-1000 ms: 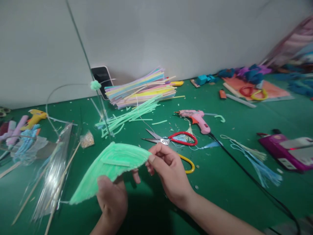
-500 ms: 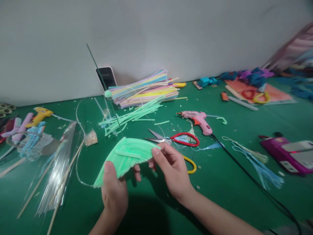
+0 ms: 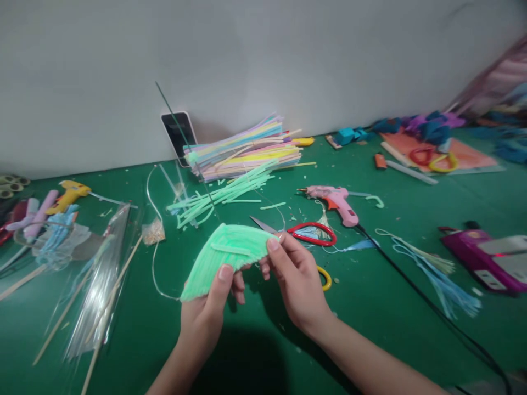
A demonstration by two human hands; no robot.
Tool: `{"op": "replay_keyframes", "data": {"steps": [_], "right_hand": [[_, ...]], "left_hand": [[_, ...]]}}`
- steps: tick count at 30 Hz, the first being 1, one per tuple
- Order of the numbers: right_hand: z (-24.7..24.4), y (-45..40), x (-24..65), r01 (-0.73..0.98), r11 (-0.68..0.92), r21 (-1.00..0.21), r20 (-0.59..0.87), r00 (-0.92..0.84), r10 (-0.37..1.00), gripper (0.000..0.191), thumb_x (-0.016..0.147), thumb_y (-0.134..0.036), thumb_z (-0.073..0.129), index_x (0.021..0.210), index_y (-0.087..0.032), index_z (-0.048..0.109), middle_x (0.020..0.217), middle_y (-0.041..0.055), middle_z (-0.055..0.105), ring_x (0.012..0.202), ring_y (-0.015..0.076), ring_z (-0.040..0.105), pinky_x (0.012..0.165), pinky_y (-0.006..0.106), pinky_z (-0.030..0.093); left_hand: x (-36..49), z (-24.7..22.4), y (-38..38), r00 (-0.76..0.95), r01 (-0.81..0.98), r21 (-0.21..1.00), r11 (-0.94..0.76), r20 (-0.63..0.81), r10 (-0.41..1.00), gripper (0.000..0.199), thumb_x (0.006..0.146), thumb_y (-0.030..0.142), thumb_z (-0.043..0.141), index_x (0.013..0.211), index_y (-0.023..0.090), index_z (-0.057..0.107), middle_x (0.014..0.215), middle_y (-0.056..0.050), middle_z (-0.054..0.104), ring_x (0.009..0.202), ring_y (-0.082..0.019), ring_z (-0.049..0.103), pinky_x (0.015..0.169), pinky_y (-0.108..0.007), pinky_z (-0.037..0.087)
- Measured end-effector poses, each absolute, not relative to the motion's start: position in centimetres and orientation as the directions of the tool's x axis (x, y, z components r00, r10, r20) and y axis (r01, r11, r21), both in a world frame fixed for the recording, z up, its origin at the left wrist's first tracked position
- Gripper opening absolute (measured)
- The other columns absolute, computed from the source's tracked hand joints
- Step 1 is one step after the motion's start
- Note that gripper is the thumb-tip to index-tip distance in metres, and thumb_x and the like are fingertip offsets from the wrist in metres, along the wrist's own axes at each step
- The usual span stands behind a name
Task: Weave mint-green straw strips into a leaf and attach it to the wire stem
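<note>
A mint-green fan-shaped piece of fuzzy strips is held above the table between both hands, with one short strip lying across its face. My left hand grips its lower left part, thumb on top and fingers partly hidden beneath. Thumb and fingers of my right hand pinch the right corner. A thin dark rod rises from the piece's top, with a small green tuft on it. A fine clear wire loops out from its left corner. Behind my right hand lie red-handled scissors.
Green strips and a multicolour bundle lie behind, near a phone against the wall. A pink glue gun with black cord, tassels and a magenta device are right. Plastic sleeves and a yellow glue gun are left.
The green piece and both hands have shifted right, the left hand most. My left thumb now lies farther in on the piece. The rod and wire have moved right too.
</note>
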State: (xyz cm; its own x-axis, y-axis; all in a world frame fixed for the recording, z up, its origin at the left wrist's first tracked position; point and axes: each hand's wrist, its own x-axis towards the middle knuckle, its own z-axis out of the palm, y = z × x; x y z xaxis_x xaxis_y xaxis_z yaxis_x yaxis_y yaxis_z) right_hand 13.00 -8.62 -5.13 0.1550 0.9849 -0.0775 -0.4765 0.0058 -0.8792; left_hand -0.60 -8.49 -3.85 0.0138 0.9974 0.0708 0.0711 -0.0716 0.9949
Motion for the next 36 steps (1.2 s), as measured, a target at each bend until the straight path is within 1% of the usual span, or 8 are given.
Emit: {"op": "replay_keyframes", "data": {"steps": [3,7,12,20,25,28,31,36], "right_hand": [[-5.3,-8.3,13.4,-0.494,0.036,-0.869,-0.088,0.224,0.971,0.024,0.090,-0.040,0.063,0.078,-0.020,0.056,0.065,-0.0050,0.055,0.058,0.0082,0.050,0.055,0.019,0.043],[-5.3,-7.9,14.0,-0.523,0.096,-0.847,-0.076,0.297,0.952,0.021,0.088,-0.036,0.066,0.078,-0.021,0.055,0.065,-0.0056,0.054,0.058,0.0082,0.051,0.055,0.019,0.043],[-5.5,-7.7,14.3,-0.495,0.130,-0.859,-0.034,0.310,0.950,0.020,0.089,-0.035,0.065,0.077,-0.022,0.056,0.064,-0.0052,0.054,0.058,0.0089,0.051,0.054,0.020,0.042],[-5.1,-7.7,14.5,-0.467,0.144,-0.872,-0.025,0.337,0.941,0.020,0.090,-0.037,0.063,0.079,-0.022,0.056,0.064,-0.0047,0.053,0.059,0.0097,0.050,0.056,0.022,0.042],[-5.0,-7.7,14.8,-0.482,0.153,-0.863,-0.038,0.363,0.931,0.022,0.090,-0.037,0.063,0.077,-0.022,0.054,0.063,-0.0050,0.053,0.058,0.0095,0.050,0.056,0.022,0.041],[-5.0,-7.6,14.7,-0.484,0.145,-0.863,-0.047,0.364,0.930,0.022,0.089,-0.038,0.064,0.077,-0.022,0.054,0.064,-0.0047,0.053,0.058,0.0098,0.049,0.055,0.022,0.041],[-4.9,-7.5,14.7,-0.494,0.119,-0.861,-0.074,0.353,0.933,0.023,0.087,-0.039,0.065,0.078,-0.022,0.054,0.063,-0.0045,0.052,0.058,0.0103,0.049,0.054,0.022,0.041],[-4.8,-7.6,14.8,-0.509,0.079,-0.857,-0.098,0.313,0.945,0.024,0.086,-0.040,0.066,0.078,-0.021,0.054,0.063,-0.0039,0.054,0.057,0.0102,0.050,0.053,0.023,0.041]], "left_hand": [[-1.0,-3.7,-8.4,0.015,0.153,0.980,-0.128,0.127,0.992,0.035,0.087,0.039,0.057,0.061,0.018,0.067,0.052,-0.002,0.063,0.051,-0.017,0.058,0.049,-0.026,0.043],[-1.4,-3.8,-8.2,-0.045,0.081,0.976,-0.204,0.208,0.977,0.030,0.084,0.041,0.058,0.074,0.017,0.072,0.050,-0.001,0.061,0.044,-0.017,0.056,0.044,-0.028,0.044],[-1.2,-3.7,-8.2,-0.123,0.025,0.985,-0.173,0.175,0.977,0.026,0.088,0.030,0.058,0.070,0.017,0.071,0.053,0.000,0.059,0.045,-0.014,0.056,0.046,-0.026,0.044],[-1.5,-4.1,-8.1,-0.051,0.038,0.975,-0.218,0.220,0.974,0.023,0.090,0.029,0.057,0.075,0.017,0.071,0.057,0.000,0.060,0.049,-0.013,0.057,0.049,-0.025,0.045],[-2.0,-3.8,-7.7,-0.100,-0.148,0.942,-0.301,0.289,0.952,0.018,0.084,0.024,0.063,0.099,0.020,0.071,0.073,0.000,0.064,0.052,-0.013,0.060,0.049,-0.024,0.046],[-2.4,-3.2,-7.3,0.037,-0.363,0.918,-0.163,0.189,0.981,0.029,0.083,0.027,0.063,0.111,0.025,0.070,0.087,-0.002,0.061,0.053,-0.010,0.059,0.048,-0.024,0.046],[-2.7,-2.7,-7.1,0.258,-0.524,0.851,0.009,0.149,0.955,0.037,0.082,0.033,0.065,0.119,0.028,0.067,0.084,-0.001,0.056,0.050,-0.008,0.054,0.044,-0.022,0.043],[-3.0,-2.8,-7.0,0.259,-0.485,0.874,-0.034,0.181,0.949,0.012,0.083,0.027,0.068,0.094,0.025,0.073,0.072,0.002,0.049,0.051,-0.007,0.052,0.047,-0.019,0.042]]}}
